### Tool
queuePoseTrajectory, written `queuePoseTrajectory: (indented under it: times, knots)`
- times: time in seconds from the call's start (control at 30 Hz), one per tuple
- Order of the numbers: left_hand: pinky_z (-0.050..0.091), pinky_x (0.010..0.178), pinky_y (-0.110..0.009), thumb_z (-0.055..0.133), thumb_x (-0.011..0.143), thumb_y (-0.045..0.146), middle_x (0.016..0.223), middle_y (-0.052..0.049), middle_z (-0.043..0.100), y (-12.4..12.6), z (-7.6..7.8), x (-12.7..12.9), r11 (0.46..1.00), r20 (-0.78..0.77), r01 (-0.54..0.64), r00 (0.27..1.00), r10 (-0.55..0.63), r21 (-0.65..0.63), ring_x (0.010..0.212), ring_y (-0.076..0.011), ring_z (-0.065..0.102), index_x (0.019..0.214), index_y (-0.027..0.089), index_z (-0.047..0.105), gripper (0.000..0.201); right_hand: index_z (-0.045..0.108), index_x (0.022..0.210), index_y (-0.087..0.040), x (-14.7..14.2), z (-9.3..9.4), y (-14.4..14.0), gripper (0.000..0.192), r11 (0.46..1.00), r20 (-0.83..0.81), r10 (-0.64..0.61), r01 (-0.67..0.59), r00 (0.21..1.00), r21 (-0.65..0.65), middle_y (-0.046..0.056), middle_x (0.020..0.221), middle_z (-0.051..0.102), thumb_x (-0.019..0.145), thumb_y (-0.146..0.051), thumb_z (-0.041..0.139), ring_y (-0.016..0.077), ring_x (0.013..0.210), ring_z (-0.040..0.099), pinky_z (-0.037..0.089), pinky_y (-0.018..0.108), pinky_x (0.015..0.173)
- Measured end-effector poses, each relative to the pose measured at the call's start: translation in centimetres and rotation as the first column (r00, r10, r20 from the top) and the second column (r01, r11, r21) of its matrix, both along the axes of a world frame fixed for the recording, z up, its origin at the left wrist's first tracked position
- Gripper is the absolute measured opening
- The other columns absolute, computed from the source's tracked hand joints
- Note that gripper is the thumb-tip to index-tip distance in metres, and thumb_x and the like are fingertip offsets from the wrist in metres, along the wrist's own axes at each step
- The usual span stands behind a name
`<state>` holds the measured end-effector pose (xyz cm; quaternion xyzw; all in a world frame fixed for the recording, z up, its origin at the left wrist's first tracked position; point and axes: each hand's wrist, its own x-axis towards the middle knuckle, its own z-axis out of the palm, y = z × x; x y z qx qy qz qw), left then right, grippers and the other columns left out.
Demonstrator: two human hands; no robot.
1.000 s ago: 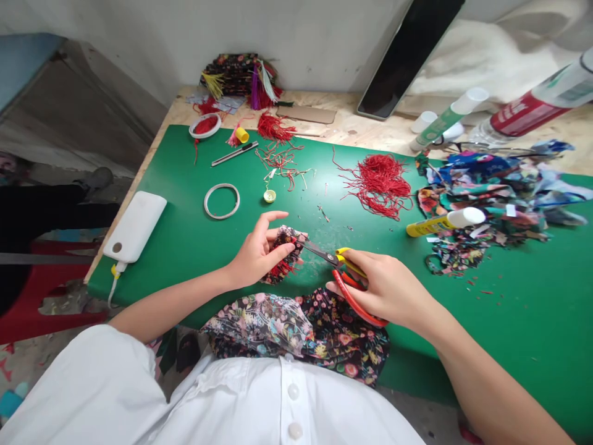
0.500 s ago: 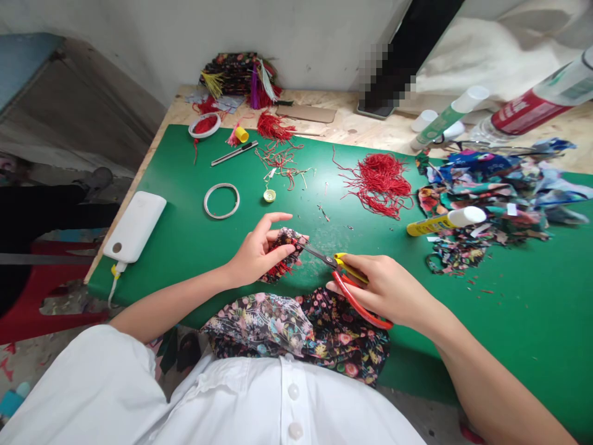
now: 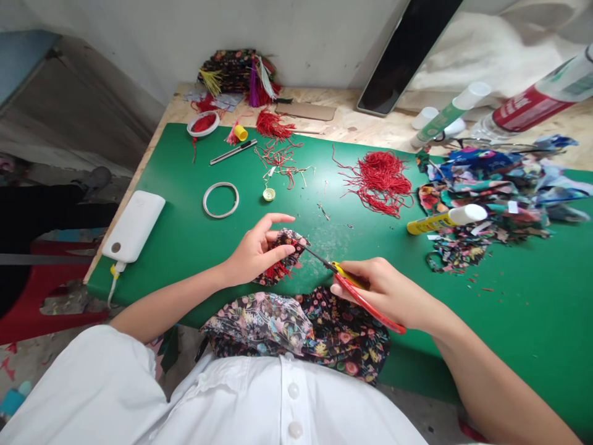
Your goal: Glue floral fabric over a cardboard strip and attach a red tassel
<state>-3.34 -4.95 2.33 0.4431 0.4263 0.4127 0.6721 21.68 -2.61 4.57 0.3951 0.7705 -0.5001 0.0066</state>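
Observation:
Between the thumb and fingers of my left hand (image 3: 256, 250) is a small piece of dark floral fabric (image 3: 295, 237) with red threads (image 3: 278, 270) on it. The index finger is stretched out above it. My right hand (image 3: 382, 289) grips scissors (image 3: 356, 293) with red and yellow handles. Their blades point left and their tips meet the fabric's right edge; whether they touch the cloth or lie over it I cannot tell. A larger floral cloth (image 3: 296, 330) lies crumpled at the table's near edge, against the white shirt.
On the green mat (image 3: 509, 346) lie red thread (image 3: 377, 179), a glue stick (image 3: 445, 219), fabric scraps (image 3: 500, 179), a tape ring (image 3: 221, 200), a utility knife (image 3: 233, 152) and a white power bank (image 3: 134, 227). Behind stand a phone (image 3: 403, 62) and a bottle (image 3: 528, 111).
The scissors' handles have swung closer together, and the blades look more closed. My right hand has shifted slightly right and down. My left hand stays nearly in place with the fabric.

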Motion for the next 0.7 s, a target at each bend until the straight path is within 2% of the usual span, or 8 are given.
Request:
queuePoseTrajectory:
  times: [0.2, 0.4, 0.7]
  knots:
    - [0.06, 0.068, -0.026, 0.073, 0.082, 0.039, 0.088, -0.002, 0.072, -0.01, 0.08, -0.06, 1.0, -0.023, 0.011, 1.0, -0.011, -0.003, 0.072, -0.0178, 0.075, 0.119, 0.021, 0.048, 0.047, 0.036, 0.062, -0.019, -0.1, -0.04, -0.03, 0.06, 0.984, -0.008, -0.039, 0.037, 0.999, -0.176, -0.004, 0.063, 0.026, 0.083, -0.074, 0.051, 0.0098, 0.059, 0.024, 0.021, 0.023, 0.049]
    - [0.059, 0.068, -0.026, 0.072, 0.084, 0.037, 0.084, -0.001, 0.071, -0.05, -0.03, -0.2, 1.0, -0.048, 0.019, 0.999, -0.019, 0.004, 0.073, -0.0171, 0.075, 0.118, 0.021, 0.051, 0.043, 0.033, 0.061, -0.02, -0.14, -0.29, -0.01, 0.059, 0.972, -0.046, -0.047, 0.035, 0.998, -0.233, -0.004, 0.064, 0.024, 0.084, -0.071, 0.051, 0.0094, 0.058, 0.023, 0.02, 0.022, 0.046]
    - [0.062, 0.064, -0.027, 0.073, 0.082, 0.036, 0.086, -0.001, 0.071, -0.04, 0.18, -0.1, 0.998, -0.005, 0.03, 1.0, -0.03, -0.049, 0.07, -0.0183, 0.075, 0.114, 0.021, 0.05, 0.042, 0.033, 0.06, -0.02, -0.15, -0.3, -0.01, 0.061, 0.956, -0.053, -0.074, 0.056, 0.996, -0.288, -0.004, 0.06, 0.026, 0.082, -0.073, 0.053, 0.0085, 0.053, 0.024, 0.018, 0.023, 0.045]
